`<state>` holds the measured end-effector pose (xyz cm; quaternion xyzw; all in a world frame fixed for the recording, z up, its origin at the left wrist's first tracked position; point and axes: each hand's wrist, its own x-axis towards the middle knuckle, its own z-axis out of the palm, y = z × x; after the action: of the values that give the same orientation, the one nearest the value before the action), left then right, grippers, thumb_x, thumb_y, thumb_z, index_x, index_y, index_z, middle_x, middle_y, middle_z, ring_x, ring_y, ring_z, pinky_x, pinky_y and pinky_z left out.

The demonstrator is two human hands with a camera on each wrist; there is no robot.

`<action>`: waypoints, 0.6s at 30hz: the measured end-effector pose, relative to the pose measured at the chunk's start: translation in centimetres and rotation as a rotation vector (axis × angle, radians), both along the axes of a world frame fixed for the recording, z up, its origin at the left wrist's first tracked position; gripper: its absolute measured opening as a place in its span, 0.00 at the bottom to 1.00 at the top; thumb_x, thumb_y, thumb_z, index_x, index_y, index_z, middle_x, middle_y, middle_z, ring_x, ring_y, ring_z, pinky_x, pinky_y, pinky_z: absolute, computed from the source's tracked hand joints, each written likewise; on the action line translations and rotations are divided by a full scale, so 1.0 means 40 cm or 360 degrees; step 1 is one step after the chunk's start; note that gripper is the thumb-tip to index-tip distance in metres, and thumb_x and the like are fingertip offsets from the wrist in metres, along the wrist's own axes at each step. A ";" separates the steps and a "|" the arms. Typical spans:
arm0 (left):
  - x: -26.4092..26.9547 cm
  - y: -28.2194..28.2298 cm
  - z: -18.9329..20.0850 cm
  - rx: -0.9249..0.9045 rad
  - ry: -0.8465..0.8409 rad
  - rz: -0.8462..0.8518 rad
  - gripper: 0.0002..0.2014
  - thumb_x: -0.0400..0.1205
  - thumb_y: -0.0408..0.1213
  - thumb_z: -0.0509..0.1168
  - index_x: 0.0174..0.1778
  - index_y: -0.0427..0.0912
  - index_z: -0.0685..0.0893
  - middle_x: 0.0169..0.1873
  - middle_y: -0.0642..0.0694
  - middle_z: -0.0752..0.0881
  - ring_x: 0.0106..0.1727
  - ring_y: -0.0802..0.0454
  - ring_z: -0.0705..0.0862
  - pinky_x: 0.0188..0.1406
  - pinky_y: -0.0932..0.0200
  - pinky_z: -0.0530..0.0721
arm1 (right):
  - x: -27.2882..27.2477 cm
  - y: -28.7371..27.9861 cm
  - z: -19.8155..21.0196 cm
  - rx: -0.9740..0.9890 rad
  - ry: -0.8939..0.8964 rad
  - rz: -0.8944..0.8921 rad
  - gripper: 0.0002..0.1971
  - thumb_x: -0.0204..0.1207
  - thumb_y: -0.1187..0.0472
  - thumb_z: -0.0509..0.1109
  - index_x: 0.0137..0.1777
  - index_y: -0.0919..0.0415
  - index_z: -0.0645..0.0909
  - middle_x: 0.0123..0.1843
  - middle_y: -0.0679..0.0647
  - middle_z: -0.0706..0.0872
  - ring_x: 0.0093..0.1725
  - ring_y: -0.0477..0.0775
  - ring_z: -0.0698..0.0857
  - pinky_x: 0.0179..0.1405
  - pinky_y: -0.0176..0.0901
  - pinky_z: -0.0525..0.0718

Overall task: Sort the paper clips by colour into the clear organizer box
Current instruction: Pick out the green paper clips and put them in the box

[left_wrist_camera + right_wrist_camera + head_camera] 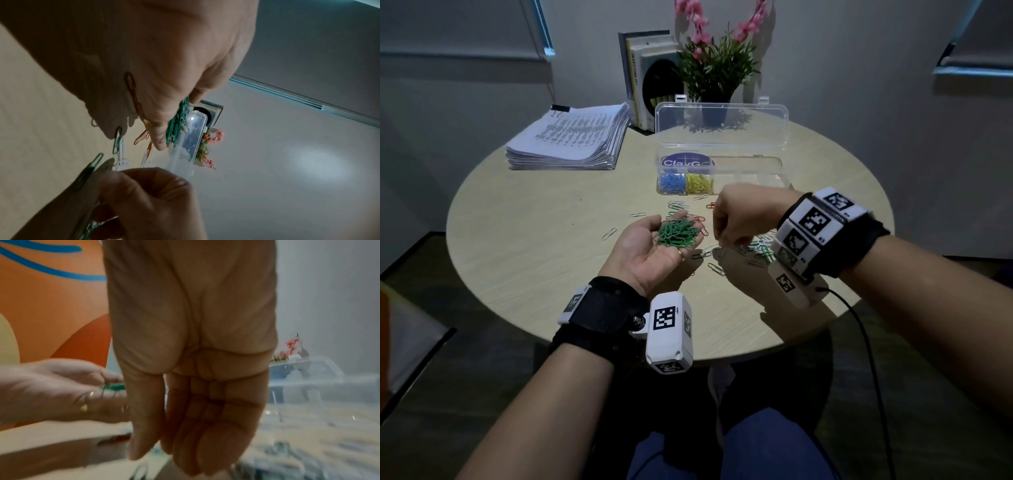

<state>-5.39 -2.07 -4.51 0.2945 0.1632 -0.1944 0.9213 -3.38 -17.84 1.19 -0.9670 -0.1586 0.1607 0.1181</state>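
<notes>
My left hand (640, 248) lies palm up above the round table (534, 240), carrying a pile of green paper clips (676, 233) on its fingers. The right hand (736, 217) hangs beside it with its fingertips drawn together and pointing down. In the left wrist view it pinches a green clip (95, 162) at the table top. Loose clips (760, 248) in green, white and orange lie scattered under and around both hands. Behind them the clear organizer box (756, 178) stands with its lid (722, 126) up. Blue clips (671, 181) fill its left compartment and yellow clips (699, 183) the one beside it.
A thick stack of printed paper (571, 137) lies at the back left. Books (647, 78) and a potted plant with pink flowers (717, 68) stand behind the box. Single white clips (608, 233) lie left of my hands. A black cable (859, 325) trails from the right wrist.
</notes>
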 end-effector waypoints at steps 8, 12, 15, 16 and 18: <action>-0.007 0.043 0.008 0.0015 -0.0016 0.0075 0.21 0.88 0.37 0.46 0.49 0.26 0.81 0.49 0.26 0.82 0.50 0.34 0.82 0.56 0.42 0.79 | -0.013 0.019 -0.075 -0.0217 0.0117 0.0020 0.07 0.70 0.55 0.78 0.44 0.56 0.86 0.40 0.50 0.86 0.42 0.50 0.83 0.37 0.41 0.82; -0.010 0.047 0.014 0.0034 -0.0007 0.0097 0.21 0.88 0.37 0.47 0.48 0.26 0.81 0.43 0.27 0.84 0.47 0.34 0.82 0.51 0.42 0.79 | 0.002 0.020 -0.064 -0.0154 0.0043 -0.0009 0.07 0.69 0.62 0.77 0.46 0.60 0.88 0.41 0.52 0.87 0.40 0.50 0.84 0.43 0.46 0.87; -0.006 0.051 0.013 0.0040 -0.0001 0.0111 0.21 0.88 0.37 0.46 0.48 0.26 0.81 0.44 0.27 0.84 0.48 0.34 0.82 0.53 0.42 0.78 | 0.021 0.025 -0.071 -0.0231 -0.0014 -0.0017 0.10 0.68 0.64 0.76 0.50 0.58 0.90 0.46 0.53 0.90 0.47 0.53 0.87 0.50 0.50 0.89; -0.006 0.050 0.012 0.0039 0.0003 0.0107 0.21 0.88 0.37 0.47 0.48 0.26 0.81 0.44 0.27 0.84 0.48 0.34 0.82 0.52 0.42 0.78 | 0.027 0.025 -0.075 -0.0243 -0.0024 -0.0022 0.11 0.68 0.64 0.75 0.51 0.59 0.89 0.48 0.54 0.90 0.48 0.54 0.88 0.51 0.51 0.89; -0.004 0.049 0.010 0.0022 0.0007 0.0099 0.21 0.88 0.38 0.47 0.48 0.26 0.81 0.44 0.28 0.84 0.48 0.34 0.82 0.48 0.41 0.79 | 0.039 0.026 -0.079 -0.0250 -0.0045 -0.0037 0.12 0.68 0.65 0.75 0.52 0.59 0.89 0.49 0.56 0.90 0.50 0.56 0.87 0.52 0.52 0.89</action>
<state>-5.56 -0.13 -4.09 0.2951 0.1756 -0.1651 0.9245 -1.81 -16.81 -1.97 -0.9772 -0.1358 0.1577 0.0414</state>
